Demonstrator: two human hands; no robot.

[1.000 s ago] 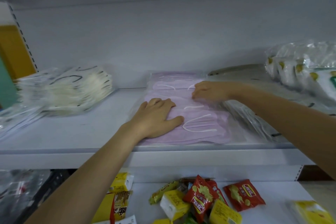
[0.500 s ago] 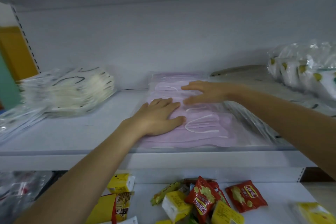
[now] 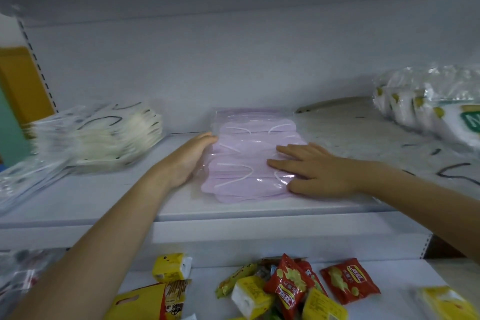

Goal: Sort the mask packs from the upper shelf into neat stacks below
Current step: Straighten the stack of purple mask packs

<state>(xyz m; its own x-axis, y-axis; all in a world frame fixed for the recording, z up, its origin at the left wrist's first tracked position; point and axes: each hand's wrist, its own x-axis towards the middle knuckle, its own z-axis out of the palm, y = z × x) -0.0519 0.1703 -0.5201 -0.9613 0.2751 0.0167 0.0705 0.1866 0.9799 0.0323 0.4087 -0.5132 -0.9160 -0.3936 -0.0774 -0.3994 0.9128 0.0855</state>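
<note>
- Head view: I see a stack of lilac mask packs lying flat in the middle of the white shelf. The packs sit in glossy clear sleeves, and white ear loops curl across the soft, scallop-edged masks inside.
- My left hand stands on its edge at nine o'clock of the stack. The fingers are straight and together, and the palm presses the stack's left side without curling round anything.
- My right hand lies palm down on the stack's top at about three o'clock. Its fingers are spread flat on the plastic and hold nothing.
- At nine o'clock on the same shelf lies a loose heap of white mask packs with dark loops, in crinkled clear film.
- At two o'clock is a clear bag of tissue packs, white with yellow spots. A green label shows at the frame edge, possibly starting with "N", but it is cut off.
- On the lower shelf at six o'clock lie shiny red snack packets and a blocky yellow tissue pack. Their print is too blurred to read.
</note>
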